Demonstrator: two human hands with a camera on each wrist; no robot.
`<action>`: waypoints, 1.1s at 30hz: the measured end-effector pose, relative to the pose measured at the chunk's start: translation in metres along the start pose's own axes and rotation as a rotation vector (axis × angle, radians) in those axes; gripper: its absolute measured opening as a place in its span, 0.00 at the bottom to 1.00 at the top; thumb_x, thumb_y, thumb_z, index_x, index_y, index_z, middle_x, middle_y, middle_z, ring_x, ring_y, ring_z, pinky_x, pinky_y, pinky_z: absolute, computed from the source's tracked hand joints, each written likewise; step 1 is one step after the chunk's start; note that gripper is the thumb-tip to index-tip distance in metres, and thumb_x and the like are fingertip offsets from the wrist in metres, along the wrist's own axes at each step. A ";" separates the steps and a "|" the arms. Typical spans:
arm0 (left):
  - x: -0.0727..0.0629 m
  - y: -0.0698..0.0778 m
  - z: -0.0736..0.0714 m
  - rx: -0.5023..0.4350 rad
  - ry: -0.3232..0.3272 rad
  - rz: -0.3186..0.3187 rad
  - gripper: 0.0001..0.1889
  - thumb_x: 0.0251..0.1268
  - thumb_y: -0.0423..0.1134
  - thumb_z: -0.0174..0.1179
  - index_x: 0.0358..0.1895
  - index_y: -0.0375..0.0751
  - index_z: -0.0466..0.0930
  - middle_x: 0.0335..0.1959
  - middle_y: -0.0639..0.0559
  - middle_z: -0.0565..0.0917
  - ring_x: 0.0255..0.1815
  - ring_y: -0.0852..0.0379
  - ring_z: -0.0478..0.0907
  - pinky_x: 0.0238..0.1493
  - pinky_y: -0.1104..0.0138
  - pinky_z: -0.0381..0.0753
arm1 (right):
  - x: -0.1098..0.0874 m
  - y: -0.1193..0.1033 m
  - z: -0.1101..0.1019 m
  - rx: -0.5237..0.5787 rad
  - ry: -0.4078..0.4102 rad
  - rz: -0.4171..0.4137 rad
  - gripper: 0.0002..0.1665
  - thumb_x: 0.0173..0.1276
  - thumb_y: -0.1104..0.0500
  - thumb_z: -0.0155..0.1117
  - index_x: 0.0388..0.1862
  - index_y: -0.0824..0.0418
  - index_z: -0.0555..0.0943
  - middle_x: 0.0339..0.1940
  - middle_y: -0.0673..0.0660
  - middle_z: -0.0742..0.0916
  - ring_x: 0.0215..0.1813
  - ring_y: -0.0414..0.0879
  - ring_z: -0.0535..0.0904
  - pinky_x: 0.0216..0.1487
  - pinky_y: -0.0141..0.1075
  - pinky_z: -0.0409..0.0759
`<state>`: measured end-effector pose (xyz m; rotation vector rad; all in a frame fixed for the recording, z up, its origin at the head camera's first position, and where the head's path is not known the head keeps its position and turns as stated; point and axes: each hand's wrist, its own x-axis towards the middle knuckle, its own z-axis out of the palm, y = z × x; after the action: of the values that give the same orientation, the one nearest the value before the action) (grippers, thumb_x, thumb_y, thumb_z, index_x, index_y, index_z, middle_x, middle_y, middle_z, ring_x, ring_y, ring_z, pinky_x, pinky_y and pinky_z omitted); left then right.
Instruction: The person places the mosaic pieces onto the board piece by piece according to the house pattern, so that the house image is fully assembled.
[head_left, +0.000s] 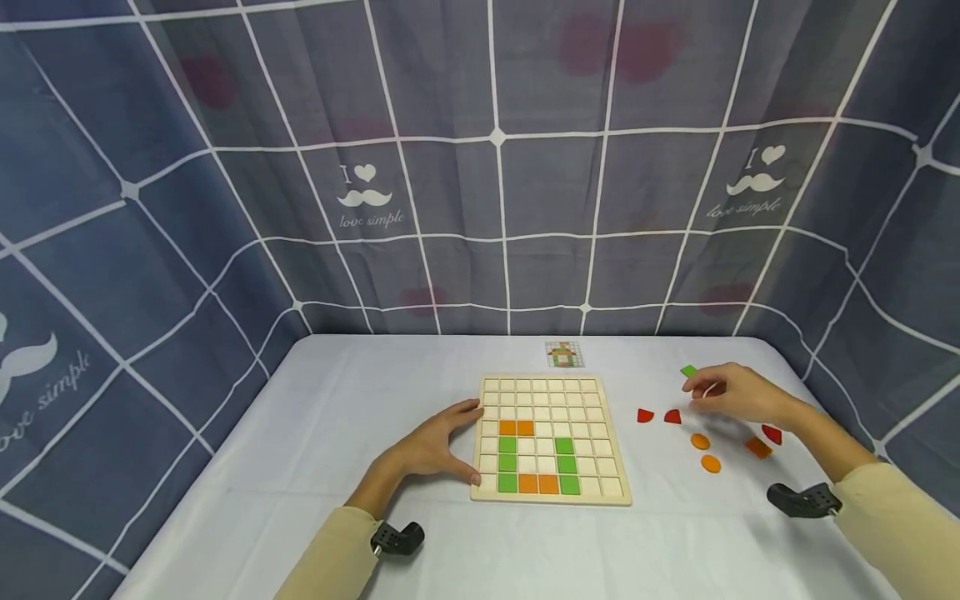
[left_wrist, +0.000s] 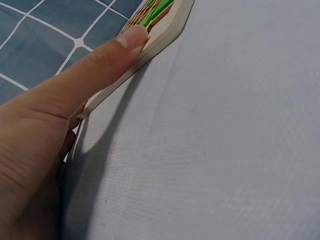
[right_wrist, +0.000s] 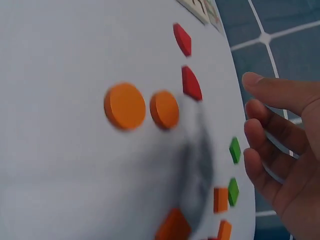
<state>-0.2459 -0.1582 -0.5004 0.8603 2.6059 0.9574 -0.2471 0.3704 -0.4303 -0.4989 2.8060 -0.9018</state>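
A wooden grid board (head_left: 551, 500) lies on the white table, with green square tiles (head_left: 507, 463) in two columns and orange square tiles (head_left: 537, 484) in pairs between or above them. My left hand (head_left: 431, 446) is spread along the board's left side, its straight thumb (left_wrist: 102, 62) resting on the near corner. Over the loose pieces at the right hovers my right hand (head_left: 738, 394), fingers loosely bent, nothing between thumb and fingertips. Nearest to it are a green piece (head_left: 687, 371), a red quarter-round piece (head_left: 672, 416) and an orange disc (head_left: 700, 441).
Behind the board lies a small pattern card (head_left: 564, 354). Another red piece (head_left: 645, 415), a second orange disc (head_left: 711, 463) and stacked-looking orange squares (head_left: 758, 447) lie right of the board. Further green pieces (right_wrist: 233, 192) show in the right wrist view. A checked curtain (head_left: 540, 183) surrounds the table.
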 end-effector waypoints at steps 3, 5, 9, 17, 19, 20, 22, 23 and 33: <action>0.001 0.000 0.000 -0.006 -0.004 0.009 0.61 0.42 0.58 0.84 0.81 0.42 0.62 0.83 0.52 0.56 0.82 0.45 0.51 0.78 0.47 0.55 | -0.014 0.012 -0.011 0.023 -0.054 0.032 0.17 0.69 0.61 0.73 0.53 0.67 0.86 0.45 0.55 0.87 0.45 0.49 0.81 0.43 0.33 0.83; 0.001 0.000 0.001 -0.007 -0.006 0.008 0.61 0.42 0.58 0.84 0.81 0.42 0.62 0.83 0.51 0.56 0.82 0.45 0.51 0.78 0.46 0.55 | -0.021 0.018 -0.016 0.046 -0.112 0.056 0.16 0.69 0.62 0.72 0.53 0.68 0.85 0.46 0.57 0.87 0.46 0.51 0.81 0.43 0.34 0.83; 0.001 0.000 0.001 0.000 -0.008 0.004 0.61 0.42 0.59 0.84 0.81 0.42 0.62 0.83 0.52 0.56 0.82 0.46 0.51 0.78 0.47 0.55 | -0.034 0.033 -0.022 0.072 -0.195 0.115 0.16 0.66 0.65 0.73 0.51 0.69 0.85 0.46 0.57 0.85 0.46 0.52 0.79 0.41 0.33 0.83; 0.003 0.002 0.001 -0.005 0.005 0.008 0.60 0.41 0.58 0.85 0.80 0.43 0.63 0.83 0.52 0.57 0.82 0.46 0.52 0.78 0.47 0.56 | -0.050 0.054 -0.019 0.108 -0.244 0.119 0.19 0.60 0.71 0.75 0.50 0.70 0.83 0.40 0.55 0.82 0.40 0.43 0.75 0.41 0.30 0.80; 0.001 0.002 0.000 -0.006 0.005 0.006 0.60 0.41 0.58 0.85 0.80 0.42 0.63 0.82 0.52 0.57 0.82 0.46 0.52 0.78 0.47 0.56 | -0.051 0.055 -0.016 0.109 -0.246 0.100 0.20 0.59 0.71 0.74 0.51 0.70 0.82 0.40 0.55 0.81 0.40 0.43 0.74 0.41 0.30 0.80; 0.001 0.002 -0.001 -0.009 0.004 0.008 0.60 0.41 0.58 0.85 0.80 0.42 0.63 0.82 0.52 0.57 0.82 0.45 0.52 0.78 0.46 0.56 | -0.051 0.055 -0.016 0.105 -0.243 0.095 0.20 0.59 0.71 0.75 0.51 0.69 0.82 0.40 0.55 0.81 0.40 0.42 0.74 0.41 0.30 0.80; 0.001 0.001 -0.001 -0.010 0.001 0.015 0.60 0.42 0.58 0.85 0.80 0.42 0.63 0.83 0.51 0.57 0.82 0.45 0.52 0.78 0.46 0.56 | -0.051 0.056 -0.014 0.091 -0.227 0.088 0.19 0.58 0.71 0.75 0.49 0.68 0.83 0.39 0.54 0.81 0.39 0.42 0.74 0.40 0.30 0.79; 0.001 0.001 -0.001 -0.011 0.001 0.018 0.60 0.42 0.58 0.84 0.80 0.42 0.63 0.83 0.51 0.57 0.82 0.45 0.52 0.77 0.46 0.56 | -0.050 0.056 -0.013 0.077 -0.213 0.078 0.18 0.59 0.71 0.76 0.48 0.68 0.83 0.38 0.54 0.80 0.38 0.42 0.74 0.39 0.30 0.79; 0.000 -0.001 -0.001 -0.009 0.004 0.020 0.60 0.42 0.59 0.84 0.80 0.42 0.63 0.83 0.52 0.57 0.82 0.45 0.51 0.78 0.46 0.56 | -0.046 0.048 -0.001 -0.033 -0.054 0.116 0.15 0.60 0.60 0.80 0.44 0.64 0.88 0.37 0.51 0.83 0.37 0.43 0.76 0.37 0.31 0.80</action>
<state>-0.2470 -0.1596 -0.5005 0.8856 2.5986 0.9761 -0.2176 0.4241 -0.4555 -0.3547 2.7726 -0.8082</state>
